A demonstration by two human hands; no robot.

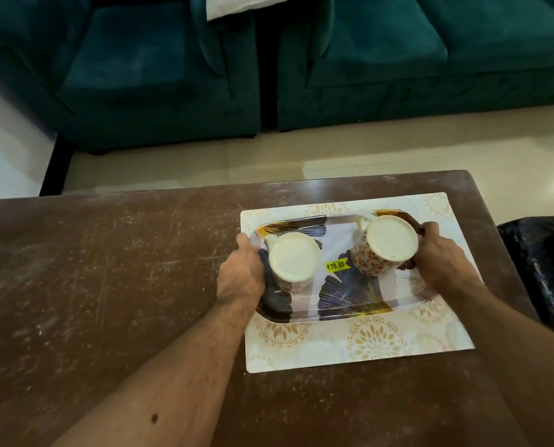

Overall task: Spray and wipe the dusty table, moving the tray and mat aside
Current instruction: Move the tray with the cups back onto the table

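A leaf-patterned tray (340, 237) lies on a cream floral mat (359, 346) at the right side of the dusty brown table (108, 285). Two upturned mugs stand on the tray: one at its left (293, 258), one with red flowers at its right (388, 243). A yellow price sticker (336, 265) is stuck on the tray between them. My left hand (242, 272) grips the tray's left edge. My right hand (440, 256) grips the tray's right edge, fingers curled over the rim.
A teal sofa (398, 59) and a matching armchair (140, 75) stand beyond the table across a strip of pale tiled floor (269, 159). A white cloth (237, 4) hangs on the sofa. A dark patterned object (543, 269) sits off the table's right edge.
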